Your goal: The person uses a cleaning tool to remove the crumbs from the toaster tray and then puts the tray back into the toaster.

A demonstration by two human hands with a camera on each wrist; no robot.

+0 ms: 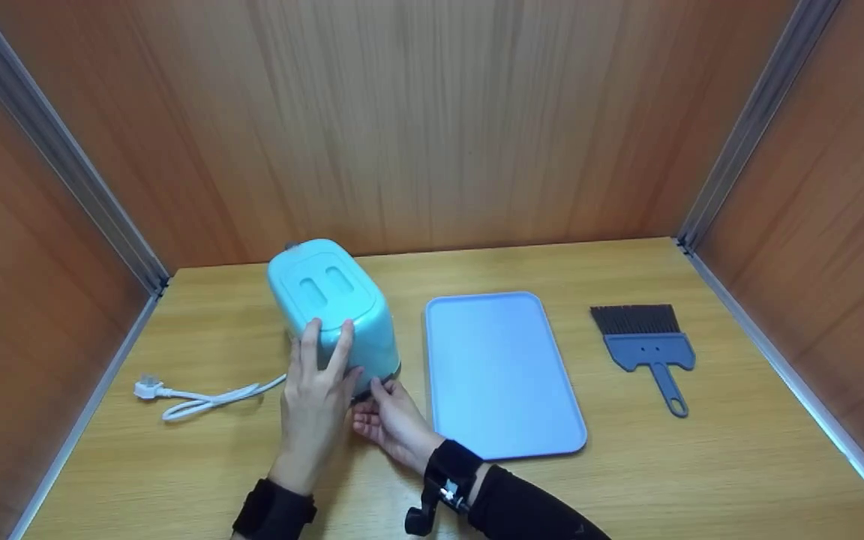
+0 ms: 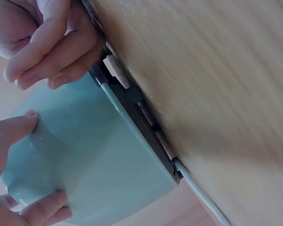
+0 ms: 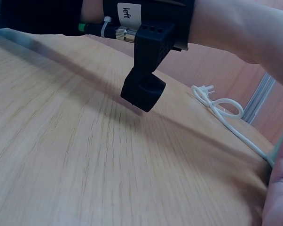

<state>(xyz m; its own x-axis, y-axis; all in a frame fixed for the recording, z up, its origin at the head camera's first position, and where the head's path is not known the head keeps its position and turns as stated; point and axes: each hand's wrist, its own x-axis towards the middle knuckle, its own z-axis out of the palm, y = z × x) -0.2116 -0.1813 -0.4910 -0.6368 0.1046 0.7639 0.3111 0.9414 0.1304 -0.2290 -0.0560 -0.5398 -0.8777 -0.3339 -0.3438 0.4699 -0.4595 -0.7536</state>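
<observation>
A turquoise toaster (image 1: 357, 337) with two slots in its top stands at an angle, left of centre. My left hand (image 1: 316, 405) rests on its near end with spread fingers, two of them reaching the top edge. In the left wrist view, the thumb and other fingers lie against the smooth turquoise end (image 2: 90, 155). My right hand (image 1: 394, 424) pinches the dark lower edge at the toaster's near right corner, its fingers curled. Part of the dark underside and its feet show in the left wrist view. The tips of the right fingers under the edge are hidden.
A white power cord (image 1: 207, 401) with its plug lies bundled to the left of the toaster. On the right is a blue rectangular tray (image 1: 503, 375). Further right lies a blue brush (image 1: 649, 349) with dark bristles. Wooden walls (image 1: 462, 127) enclose the table on three sides.
</observation>
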